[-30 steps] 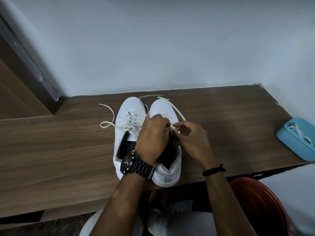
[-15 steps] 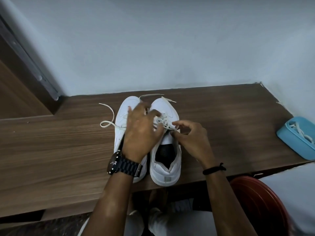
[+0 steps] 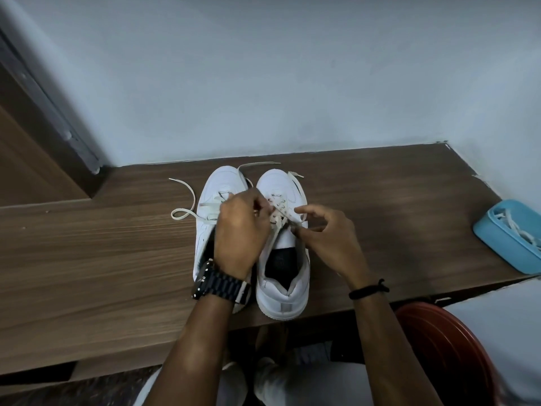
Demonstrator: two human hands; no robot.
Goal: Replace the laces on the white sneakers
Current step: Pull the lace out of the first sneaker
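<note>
— Where are the sneakers?

— Side by side on the wooden shelf [image 3: 380,200], toes toward the wall [image 3: 263,83], heels at the near edge. Taking the right sneaker [image 3: 282,259] as my marker: the left sneaker [image 3: 209,209] touches it on the left, and my left hand [image 3: 238,230] and watch [image 3: 218,284] cover most of that shoe's opening and heel.

— What are your hands doing?

— My left hand reaches across to the right sneaker's lacing, fingers curled in at the lace [image 3: 279,213]. I take it they are pinching it, but the back of the hand hides the fingertips. My right hand [image 3: 328,238] sits on that sneaker's right side, thumb and fingers pinched on a strand there; the index finger sticks out above it.

— Can you follow the lace?

— Only partly. The crossings above the tongue are blurred, and I cannot count eyelets. One end lies past the right sneaker's toe, another runs between the toes toward the wall.

— And the other lace?

— A loose loop [image 3: 187,206] lies on the shelf left of the left sneaker, its end pointing toward the wall.

— Anything else?

— Far right of the right sneaker, a blue tray [image 3: 494,238] with pale laces in it, cut off by the frame. Below that, a red round thing [image 3: 439,341], also cut off. A black band [image 3: 367,290] circles my right wrist.
</note>
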